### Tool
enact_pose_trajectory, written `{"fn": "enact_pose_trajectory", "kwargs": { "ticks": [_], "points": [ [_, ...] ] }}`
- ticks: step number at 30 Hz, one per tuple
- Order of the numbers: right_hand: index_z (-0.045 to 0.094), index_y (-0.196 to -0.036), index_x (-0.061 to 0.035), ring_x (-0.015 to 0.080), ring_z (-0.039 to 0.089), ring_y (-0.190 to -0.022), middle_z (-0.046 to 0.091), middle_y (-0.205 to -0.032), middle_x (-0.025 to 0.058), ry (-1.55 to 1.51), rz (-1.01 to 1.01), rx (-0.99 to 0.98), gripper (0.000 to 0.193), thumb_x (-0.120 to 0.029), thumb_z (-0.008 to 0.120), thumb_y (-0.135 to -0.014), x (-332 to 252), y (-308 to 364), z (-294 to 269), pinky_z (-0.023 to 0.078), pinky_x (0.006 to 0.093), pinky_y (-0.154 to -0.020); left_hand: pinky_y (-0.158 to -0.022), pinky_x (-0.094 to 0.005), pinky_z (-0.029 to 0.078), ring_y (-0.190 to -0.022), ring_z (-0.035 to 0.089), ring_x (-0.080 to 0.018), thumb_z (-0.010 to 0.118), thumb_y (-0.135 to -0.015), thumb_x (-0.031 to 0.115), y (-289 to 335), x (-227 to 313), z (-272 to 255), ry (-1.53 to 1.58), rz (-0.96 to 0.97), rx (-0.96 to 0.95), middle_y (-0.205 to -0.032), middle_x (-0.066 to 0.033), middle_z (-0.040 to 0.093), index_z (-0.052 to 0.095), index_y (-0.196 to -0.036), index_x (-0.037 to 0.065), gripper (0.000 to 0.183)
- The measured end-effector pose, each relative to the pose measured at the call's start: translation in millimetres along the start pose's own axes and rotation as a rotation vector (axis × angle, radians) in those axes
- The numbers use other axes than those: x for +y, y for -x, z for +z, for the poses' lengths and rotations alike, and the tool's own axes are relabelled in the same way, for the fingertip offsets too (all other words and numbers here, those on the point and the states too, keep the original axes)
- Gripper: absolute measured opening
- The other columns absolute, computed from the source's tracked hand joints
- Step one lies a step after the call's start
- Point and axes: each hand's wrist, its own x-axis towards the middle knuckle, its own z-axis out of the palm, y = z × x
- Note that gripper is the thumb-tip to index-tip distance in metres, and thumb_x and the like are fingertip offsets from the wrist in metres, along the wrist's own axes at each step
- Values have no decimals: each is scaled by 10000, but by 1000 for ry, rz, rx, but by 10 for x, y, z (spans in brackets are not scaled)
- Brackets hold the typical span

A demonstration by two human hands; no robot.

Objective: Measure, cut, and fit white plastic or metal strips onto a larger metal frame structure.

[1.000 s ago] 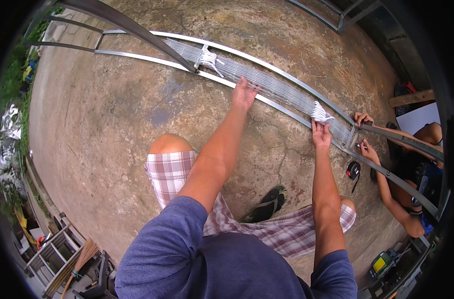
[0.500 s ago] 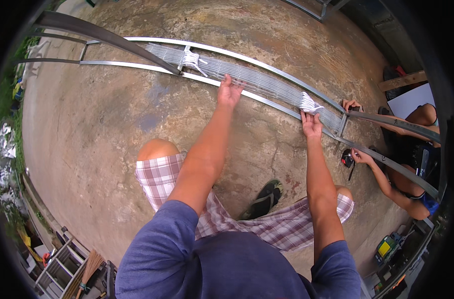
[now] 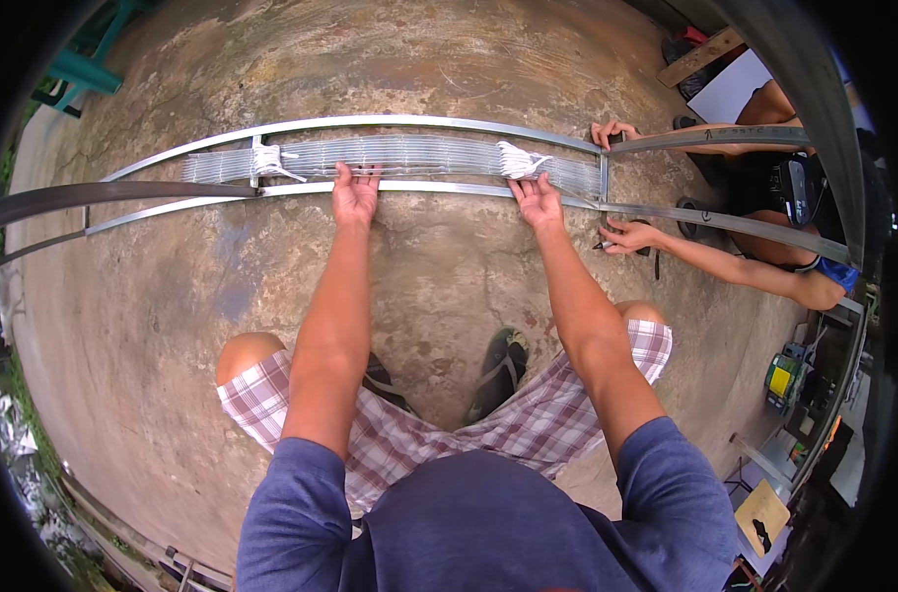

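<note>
A metal frame (image 3: 390,185) is laid on the concrete floor (image 3: 153,326); a slat bundle (image 3: 399,155) is set between its rails, tied left (image 3: 264,158) and right (image 3: 516,159).

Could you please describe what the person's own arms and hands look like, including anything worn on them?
Both forearms are bare, with no gloves, watch or rings that can be made out. The left hand and the right hand are ungloved. Short blue sleeves end just below the shoulders, covering only the upper arms. There are no marks or bandages visible on either arm.
</note>
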Motion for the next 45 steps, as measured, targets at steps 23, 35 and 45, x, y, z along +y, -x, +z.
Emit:
{"fn": "enact_pose_trajectory", "kwargs": {
  "ticks": [23,35,45],
  "points": [
    [463,-1251,-47,341,439,-1303,528,-1312,143,20,0,-20,350,-209,558,-956,52,-5,-8,354,637,-1083,-1073,-600,386,-1250,470,-366,605,-928,271,20,38,29,-11,9,32,-1330,-138,493,458,-1258,81,409],
    [540,-1178,-23,337,481,-1266,594,-1255,138,-29,9,21,315,-172,609,-909,-19,-66,-77,311,595,-1132,-1050,-582,425,-1192,516,-350,573,-950,282,101,-34,118,4,25,69,-1241,-139,541,475,-1213,92,340],
    [556,-1159,-22,333,495,-1257,599,-1263,138,-25,4,39,291,-203,575,-931,-34,-118,-105,324,585,-1124,-1058,-577,415,-1181,529,-347,578,-947,278,108,-52,149,31,21,96,-1230,-134,549,484,-1190,93,320]
  ]
}}
